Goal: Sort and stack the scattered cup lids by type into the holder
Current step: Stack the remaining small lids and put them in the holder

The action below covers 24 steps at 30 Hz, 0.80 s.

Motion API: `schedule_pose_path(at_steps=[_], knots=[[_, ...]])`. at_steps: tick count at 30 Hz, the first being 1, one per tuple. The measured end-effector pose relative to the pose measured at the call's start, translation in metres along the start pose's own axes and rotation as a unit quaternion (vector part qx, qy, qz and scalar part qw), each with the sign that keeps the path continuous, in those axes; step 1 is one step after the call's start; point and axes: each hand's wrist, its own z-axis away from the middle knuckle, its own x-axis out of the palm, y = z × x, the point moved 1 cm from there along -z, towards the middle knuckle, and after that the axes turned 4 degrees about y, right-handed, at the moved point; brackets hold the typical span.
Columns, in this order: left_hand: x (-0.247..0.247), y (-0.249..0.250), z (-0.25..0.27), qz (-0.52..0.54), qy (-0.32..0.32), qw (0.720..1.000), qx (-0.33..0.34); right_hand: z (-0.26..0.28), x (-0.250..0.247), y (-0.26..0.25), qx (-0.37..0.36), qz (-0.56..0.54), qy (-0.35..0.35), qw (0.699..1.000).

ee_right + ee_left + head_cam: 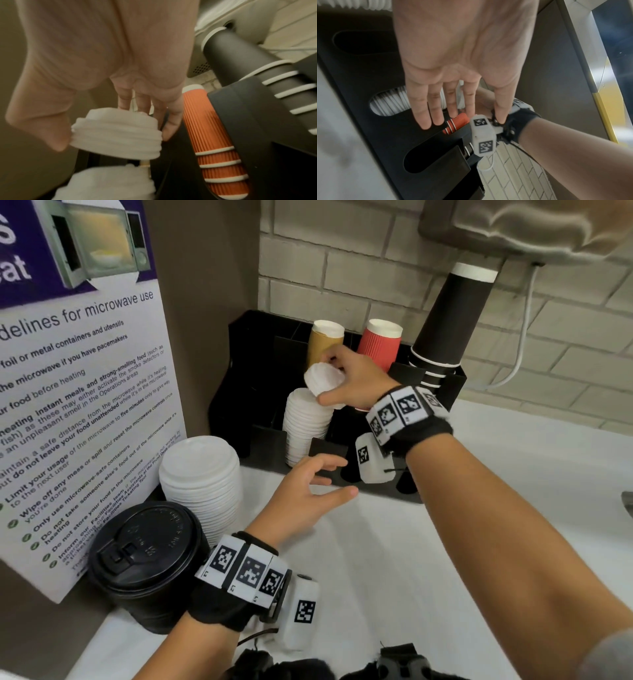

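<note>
right hand (352, 378) pinching small batch of white plastic lids (323, 380); left hand (305, 491) open, empty. Centre batch over white lid stack in black holder (306, 422), lower straight.

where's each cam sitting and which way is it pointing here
Head: worn on the head, looking forward and down at the black holder; both forearms, the left hand and the right hand show.
Left wrist: looks along the open palm at the holder front.
Right wrist: looks along the hand at the small stack of white lids it grips.
Shared: both wrist views show the red ribbed cups.
</note>
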Motion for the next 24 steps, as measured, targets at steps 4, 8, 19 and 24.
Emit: schedule_pose_path(at_steps=[4,8,19,24], knots=[[0.001,0.000,0.000,0.003,-0.002,1.000,0.002,-0.015,0.016,-0.006,-0.049,0.051,-0.067,0.995],[0.000,-0.001,0.000,0.006,0.001,1.000,-0.010,-0.016,0.026,-0.006,-0.075,0.113,-0.119,0.984],[0.002,-0.001,0.000,-0.004,-0.006,1.000,-0.002,-0.005,0.031,-0.005,-0.090,0.257,-0.075,0.959],[0.003,-0.001,-0.001,-0.010,-0.009,1.000,0.001,-0.005,0.035,-0.006,-0.090,0.243,-0.060,0.964]])
